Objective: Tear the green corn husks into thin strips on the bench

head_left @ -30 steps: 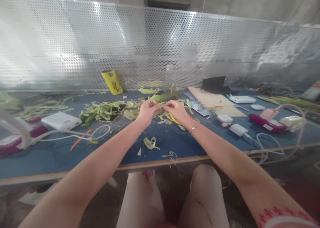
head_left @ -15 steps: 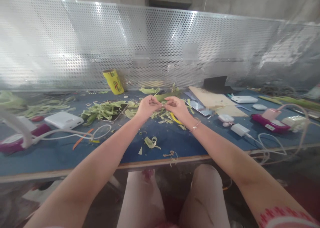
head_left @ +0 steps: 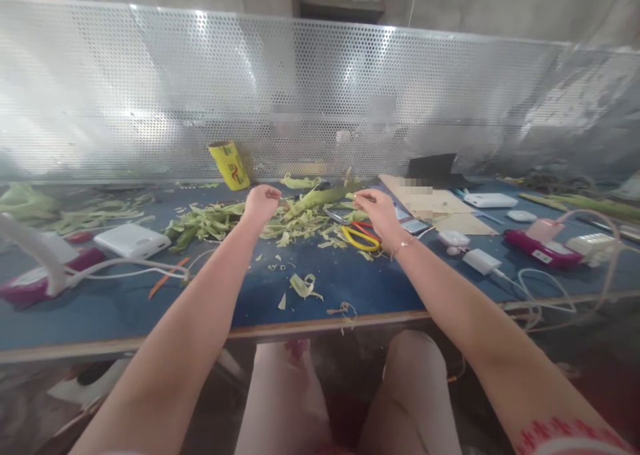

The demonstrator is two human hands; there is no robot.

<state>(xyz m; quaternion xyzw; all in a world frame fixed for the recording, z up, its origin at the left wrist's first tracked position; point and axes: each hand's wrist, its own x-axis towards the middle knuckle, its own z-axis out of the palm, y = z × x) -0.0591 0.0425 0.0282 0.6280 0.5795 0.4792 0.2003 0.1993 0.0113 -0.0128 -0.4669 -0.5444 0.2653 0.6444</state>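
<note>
My left hand (head_left: 262, 203) is closed, thumb and fingertips together, over the left side of the green strips; whatever it may pinch is too small to make out. My right hand (head_left: 379, 210) pinches a small pale-green plant strip (head_left: 351, 196) at its fingertips. Between the hands lies a long green stalk or leaf (head_left: 320, 200) with cut plant scraps (head_left: 295, 232) around it. Scissors (head_left: 361, 237) with yellow and red handles rest just below my right hand. A pile of green strips (head_left: 205, 225) is beside my left hand.
A perforated metal panel (head_left: 320, 95) stands behind the blue table (head_left: 200, 315). A yellow tube (head_left: 229, 165) is at its foot. White chargers, cables and a white box (head_left: 132, 241) lie left; a phone (head_left: 413, 223), cardboard (head_left: 440, 202) and a purple power strip (head_left: 535, 248) lie right.
My hands, together at the fingertips before, have moved apart, left hand leftward and right hand rightward. The stalk and scissors between them now show more fully.
</note>
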